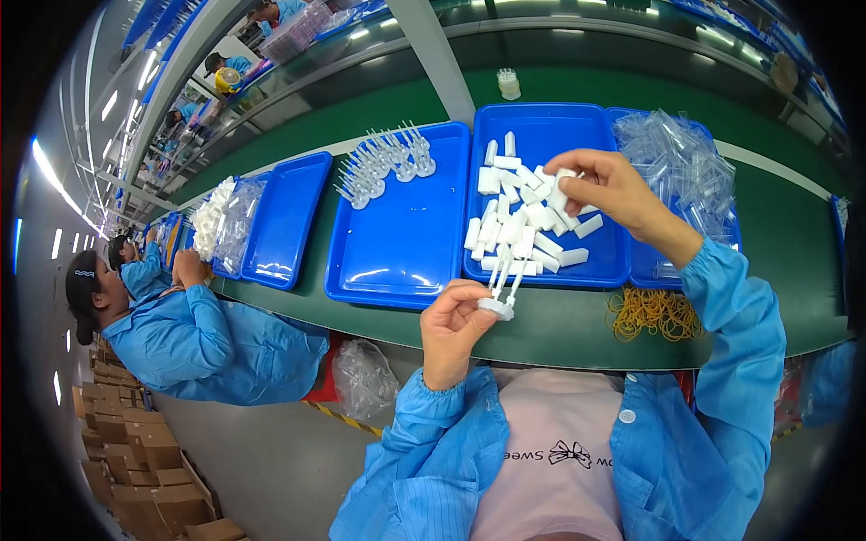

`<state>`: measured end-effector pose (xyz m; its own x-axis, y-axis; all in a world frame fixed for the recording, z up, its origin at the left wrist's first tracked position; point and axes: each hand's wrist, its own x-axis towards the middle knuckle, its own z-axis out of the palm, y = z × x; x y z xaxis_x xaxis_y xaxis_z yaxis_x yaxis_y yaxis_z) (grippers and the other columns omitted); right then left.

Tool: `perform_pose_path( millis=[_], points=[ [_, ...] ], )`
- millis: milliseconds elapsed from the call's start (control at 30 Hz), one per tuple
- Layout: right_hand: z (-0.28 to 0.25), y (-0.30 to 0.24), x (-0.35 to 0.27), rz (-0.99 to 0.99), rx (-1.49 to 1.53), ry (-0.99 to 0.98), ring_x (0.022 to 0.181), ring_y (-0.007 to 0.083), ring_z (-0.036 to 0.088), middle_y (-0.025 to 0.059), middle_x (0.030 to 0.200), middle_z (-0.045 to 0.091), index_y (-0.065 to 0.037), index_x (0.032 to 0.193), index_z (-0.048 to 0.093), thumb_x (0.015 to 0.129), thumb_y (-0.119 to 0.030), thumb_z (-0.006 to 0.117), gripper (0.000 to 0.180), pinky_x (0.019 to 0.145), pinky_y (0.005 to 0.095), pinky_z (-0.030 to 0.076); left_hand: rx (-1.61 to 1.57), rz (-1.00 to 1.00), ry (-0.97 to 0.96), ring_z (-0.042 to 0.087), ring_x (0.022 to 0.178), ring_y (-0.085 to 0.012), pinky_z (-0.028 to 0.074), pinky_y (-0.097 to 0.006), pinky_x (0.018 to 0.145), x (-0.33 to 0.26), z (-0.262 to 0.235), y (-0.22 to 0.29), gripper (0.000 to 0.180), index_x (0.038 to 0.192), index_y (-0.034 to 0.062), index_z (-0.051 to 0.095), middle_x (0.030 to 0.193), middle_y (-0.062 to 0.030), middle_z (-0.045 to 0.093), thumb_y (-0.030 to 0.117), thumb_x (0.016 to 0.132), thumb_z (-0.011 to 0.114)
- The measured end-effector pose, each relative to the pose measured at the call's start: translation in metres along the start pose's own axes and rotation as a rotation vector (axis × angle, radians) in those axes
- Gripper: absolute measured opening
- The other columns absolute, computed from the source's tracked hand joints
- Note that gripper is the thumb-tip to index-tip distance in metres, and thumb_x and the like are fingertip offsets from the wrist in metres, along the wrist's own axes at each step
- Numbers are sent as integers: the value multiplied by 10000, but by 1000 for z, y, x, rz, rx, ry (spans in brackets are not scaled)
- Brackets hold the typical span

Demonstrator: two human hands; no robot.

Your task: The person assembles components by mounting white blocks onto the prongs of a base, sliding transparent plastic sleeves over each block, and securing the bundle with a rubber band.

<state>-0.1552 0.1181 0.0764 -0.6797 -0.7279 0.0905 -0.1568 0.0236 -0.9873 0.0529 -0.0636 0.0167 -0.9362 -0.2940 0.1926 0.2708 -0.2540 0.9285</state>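
Left hand (454, 326): raised over the near edge of the green bench (577, 320), fingers curled nearly closed, thumb and fingertips pinching the round base of a white pronged plastic part (502, 287); its prongs point up and away, their tips reaching over the near rim of the middle blue tray (541, 126).

Right hand (606, 187): held above that same tray, fingers bent inward and closed on a small white plastic block (561, 191) gripped between thumb and fingertips. Directly below lies a loose heap of white blocks (519, 221), filling the tray's centre and leaving bare blue floor along its far and right margins.

Open room: the left blue tray (406, 243) is bare over its near half; a cluster of assembled pronged parts (383, 164) occupies only its far corner. The two trays touch edge to edge. A strip of bare bench runs between the tray rims and the bench's near edge, where the left hand hovers.

Right of the middle tray, a third tray carries a pile of clear plastic sleeves (681, 162). A tangle of yellow rubber bands (654, 313) rests on the bench just under the right forearm. A small clear jar (509, 84) stands beyond the trays.

Further left, more blue trays follow the bench, and a co-worker in a blue coat (194, 338) sits at it, well apart.
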Motion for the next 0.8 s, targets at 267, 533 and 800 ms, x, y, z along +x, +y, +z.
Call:
perform_pose_path(
  millis=[267, 533, 800],
  points=[
    [13, 15, -30, 203, 623, 69, 898, 158, 620, 101, 1012, 621, 20, 1089, 597, 889, -192, 595, 291, 784, 256, 535, 36, 0, -110, 573, 889, -144, 484, -266, 783, 9, 19, 2, 171, 948, -37, 588, 1003, -73, 507, -40, 792, 657],
    [14, 20, -38, 220, 630, 71, 903, 133, 609, 69, 970, 609, -23, 1065, 574, 882, -252, 614, 296, 773, 241, 524, 60, -39, -133, 594, 852, -143, 485, -258, 781, 11, 28, 2, 129, 948, -26, 580, 984, -71, 501, -10, 830, 628],
    [10, 20, -36, 175, 580, 68, 832, 153, 633, 96, 972, 623, 6, 1041, 589, 862, -227, 643, 299, 754, 248, 530, 53, -56, -134, 589, 849, -143, 485, -266, 782, 14, 25, 2, 129, 944, -25, 579, 976, -68, 498, -2, 829, 632]
  ],
)
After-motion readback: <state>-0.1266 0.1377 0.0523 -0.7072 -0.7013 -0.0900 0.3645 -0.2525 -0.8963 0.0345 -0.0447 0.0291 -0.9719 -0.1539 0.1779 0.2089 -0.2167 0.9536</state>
